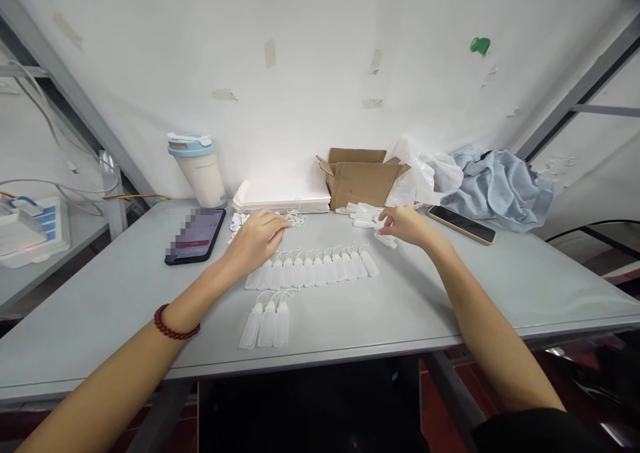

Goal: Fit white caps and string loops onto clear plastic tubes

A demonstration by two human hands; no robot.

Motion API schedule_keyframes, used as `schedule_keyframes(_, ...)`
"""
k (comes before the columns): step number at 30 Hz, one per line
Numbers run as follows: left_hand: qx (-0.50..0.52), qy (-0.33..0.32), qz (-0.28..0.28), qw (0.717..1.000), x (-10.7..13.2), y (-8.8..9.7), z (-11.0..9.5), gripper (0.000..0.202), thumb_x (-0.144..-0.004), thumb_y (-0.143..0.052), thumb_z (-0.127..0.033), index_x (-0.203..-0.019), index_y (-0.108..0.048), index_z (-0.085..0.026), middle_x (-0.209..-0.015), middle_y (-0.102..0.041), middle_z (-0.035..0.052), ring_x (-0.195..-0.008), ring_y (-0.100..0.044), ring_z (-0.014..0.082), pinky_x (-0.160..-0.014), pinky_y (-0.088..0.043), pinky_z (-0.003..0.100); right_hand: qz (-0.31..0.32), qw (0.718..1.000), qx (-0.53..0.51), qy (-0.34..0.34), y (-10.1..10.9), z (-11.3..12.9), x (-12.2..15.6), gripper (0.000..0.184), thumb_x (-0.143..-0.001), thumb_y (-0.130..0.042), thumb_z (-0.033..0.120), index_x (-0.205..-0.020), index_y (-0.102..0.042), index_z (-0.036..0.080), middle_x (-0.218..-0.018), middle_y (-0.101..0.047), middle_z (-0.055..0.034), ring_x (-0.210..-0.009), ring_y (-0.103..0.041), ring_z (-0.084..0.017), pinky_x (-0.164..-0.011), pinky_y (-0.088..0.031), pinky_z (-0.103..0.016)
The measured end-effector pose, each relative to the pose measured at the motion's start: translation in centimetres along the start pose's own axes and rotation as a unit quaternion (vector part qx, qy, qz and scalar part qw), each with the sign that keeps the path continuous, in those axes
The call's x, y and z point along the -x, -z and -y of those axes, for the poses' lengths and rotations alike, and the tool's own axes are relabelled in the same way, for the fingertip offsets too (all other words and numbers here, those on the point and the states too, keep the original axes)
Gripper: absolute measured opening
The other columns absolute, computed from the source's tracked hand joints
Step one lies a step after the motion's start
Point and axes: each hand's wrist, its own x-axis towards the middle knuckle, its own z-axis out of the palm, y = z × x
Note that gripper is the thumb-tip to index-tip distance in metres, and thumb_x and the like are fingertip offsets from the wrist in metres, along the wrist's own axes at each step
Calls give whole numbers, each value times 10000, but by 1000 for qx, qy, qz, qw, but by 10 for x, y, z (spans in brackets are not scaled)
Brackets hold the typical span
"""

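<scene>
Both arms reach out over a grey table [450, 306]. My left hand [257, 240], a red bead bracelet on its wrist, is curled with its fingertips pinched at a tangle of white cords [296, 220]. My right hand [407, 226] is closed on a small white plastic piece [386, 240] beside a loose pile of such pieces [361, 214]. Between the hands lies a long row of several small white bottles with cords [320, 266]. Three more white bottles [265, 323] lie side by side nearer to me.
A dark phone [196, 236] lies at the left, a pale cup with a blue lid [200, 170] behind it. Stacked white trays [283, 196], an open cardboard box [360, 176], a plastic bag [425, 173], blue cloth [500, 186] and a second phone [463, 225] line the back.
</scene>
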Motion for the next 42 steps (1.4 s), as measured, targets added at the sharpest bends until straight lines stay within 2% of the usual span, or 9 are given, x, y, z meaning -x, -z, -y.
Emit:
schedule_keyframes(12,38,38,-37,998,1,-3,-12,188,-901,-479,-219,-927,-660,-175,-848,-722,59,-764,-663,191,-683,-527,322,60,998,-3,16,-1,11,3,271,-698,-666,147,-968,-674,162,-886,-716,-67,-787,-636,-210,-595,-423,-271)
schedule_keyframes(14,74,55,-41,995,0,-2,-17,173,-893,-506,-231,-888,-671,-184,-846,-730,43,-752,-670,175,-703,-543,310,30,998,-39,29,2,10,4,283,-712,-645,142,-995,-664,145,-884,-709,-74,-766,-631,-202,-622,-440,-280)
schedule_keyframes(17,140,98,-50,984,-1,1,-25,145,-867,-558,-248,-850,-687,-185,-849,-739,30,-742,-680,164,-726,-569,307,-72,985,-152,46,6,15,7,272,-741,-640,198,-1007,-642,143,-926,-693,-83,-739,-622,-182,-678,-474,-305)
schedule_keyframes(20,218,162,-48,961,-2,2,-33,134,-827,-617,-275,-844,-703,-174,-864,-741,34,-793,-691,175,-781,-586,324,-139,932,-326,73,4,30,13,219,-737,-669,289,-909,-620,162,-945,-673,-77,-720,-620,-167,-666,-498,-317)
schedule_keyframes(23,285,219,-35,932,-2,1,-40,153,-782,-665,-295,-838,-713,-161,-867,-738,45,-815,-693,183,-812,-589,333,-105,866,-479,100,-5,52,23,268,-687,-739,314,-865,-595,174,-929,-658,-56,-711,-621,-151,-627,-499,-297)
schedule_keyframes(27,342,262,-25,902,-3,-1,-45,169,-743,-703,-300,-827,-717,-154,-851,-733,50,-809,-695,189,-807,-591,334,-15,825,-551,128,-16,79,38,259,-702,-757,298,-855,-582,184,-914,-642,-39,-719,-619,-134,-629,-502,-282)
schedule_keyframes(30,368,288,-20,884,-4,-1,-48,171,-723,-722,-289,-822,-717,-149,-838,-731,47,-804,-697,187,-803,-589,322,26,818,-556,149,-21,91,46,237,-732,-741,292,-870,-581,185,-927,-648,-47,-737,-630,-139,-653,-512,-291)
schedule_keyframes(34,394,302,-15,868,-5,1,-51,151,-706,-737,-261,-810,-714,-155,-812,-736,32,-778,-699,177,-781,-589,305,17,819,-553,151,-28,95,47,272,-721,-755,315,-875,-576,180,-926,-643,-48,-741,-640,-147,-655,-513,-299)
schedule_keyframes(42,407,294,-12,865,-5,-3,-51,123,-711,-736,-247,-798,-712,-163,-773,-723,16,-731,-686,160,-741,-588,295,31,827,-543,145,-42,96,45,276,-747,-733,347,-870,-544,188,-858,-644,-33,-775,-662,-173,-689,-518,-323)
